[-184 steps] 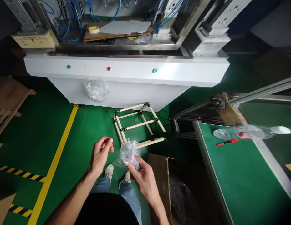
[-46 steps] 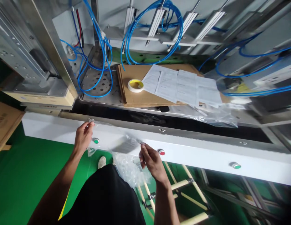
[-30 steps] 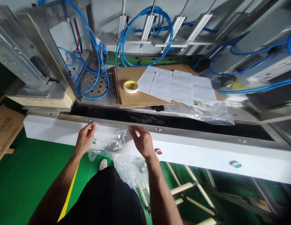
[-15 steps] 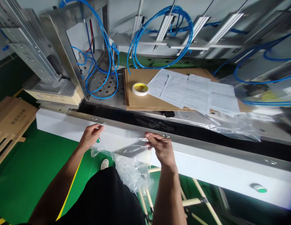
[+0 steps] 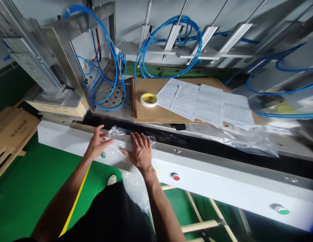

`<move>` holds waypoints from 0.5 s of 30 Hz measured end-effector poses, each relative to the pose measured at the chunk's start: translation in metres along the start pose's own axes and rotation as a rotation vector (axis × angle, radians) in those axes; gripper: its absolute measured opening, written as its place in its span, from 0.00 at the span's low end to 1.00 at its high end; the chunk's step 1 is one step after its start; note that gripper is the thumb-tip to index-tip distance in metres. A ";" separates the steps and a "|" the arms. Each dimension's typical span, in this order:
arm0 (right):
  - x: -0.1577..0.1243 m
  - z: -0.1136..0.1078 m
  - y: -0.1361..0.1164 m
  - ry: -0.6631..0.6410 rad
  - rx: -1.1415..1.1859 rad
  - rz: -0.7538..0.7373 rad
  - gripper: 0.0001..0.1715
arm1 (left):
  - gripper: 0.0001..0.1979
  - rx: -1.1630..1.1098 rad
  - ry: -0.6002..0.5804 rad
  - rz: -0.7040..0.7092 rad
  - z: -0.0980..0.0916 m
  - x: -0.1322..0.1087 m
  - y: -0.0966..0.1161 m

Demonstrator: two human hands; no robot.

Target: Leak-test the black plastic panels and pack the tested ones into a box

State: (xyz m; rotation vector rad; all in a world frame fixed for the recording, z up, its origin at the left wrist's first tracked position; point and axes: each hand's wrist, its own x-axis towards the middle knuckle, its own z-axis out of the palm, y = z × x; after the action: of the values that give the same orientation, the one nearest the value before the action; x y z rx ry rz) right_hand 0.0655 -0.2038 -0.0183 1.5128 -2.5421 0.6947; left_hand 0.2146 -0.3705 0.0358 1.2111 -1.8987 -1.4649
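Observation:
A clear plastic bag (image 5: 135,188) is draped over the front edge of a long white machine panel (image 5: 222,178). Its upper end lies crumpled on the metal ledge, and the rest hangs down in front of my legs. My right hand (image 5: 140,153) presses on the bag at the ledge, palm down, fingers spread. To its left, my left hand (image 5: 98,144) is beside the bag's edge, thumb and index finger apart, the other fingers loosely bent. A green button (image 5: 103,155) is just below my left hand, and a red button (image 5: 176,176) is right of my right hand.
Behind the dark slot, flat cardboard (image 5: 146,116) bears a tape roll (image 5: 149,100) and printed papers (image 5: 197,101). More clear plastic (image 5: 257,143) lies at right. Blue air hoses (image 5: 143,50) loop above. A cardboard box (image 5: 17,126) sits on a wooden pallet at left.
My right hand has moved left and opened from a pinch on the plastic to a flat press. My left hand's fingers have parted. The plastic now folds over the ledge, and the red button shows.

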 end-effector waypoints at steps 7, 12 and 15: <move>-0.007 0.007 0.011 -0.028 -0.027 -0.005 0.56 | 0.39 -0.044 -0.052 -0.065 -0.032 -0.019 -0.012; -0.008 0.005 0.009 -0.108 -0.043 -0.008 0.61 | 0.30 -0.115 -0.052 -0.124 -0.051 -0.013 -0.019; -0.009 0.006 0.011 -0.137 -0.086 -0.026 0.60 | 0.29 -0.122 -0.045 -0.137 -0.053 -0.016 -0.021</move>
State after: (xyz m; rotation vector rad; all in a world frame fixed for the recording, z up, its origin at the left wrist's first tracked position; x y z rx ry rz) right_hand 0.0614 -0.1952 -0.0300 1.6134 -2.6073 0.4884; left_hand 0.2720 -0.3861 0.0366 1.2826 -1.7562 -1.6665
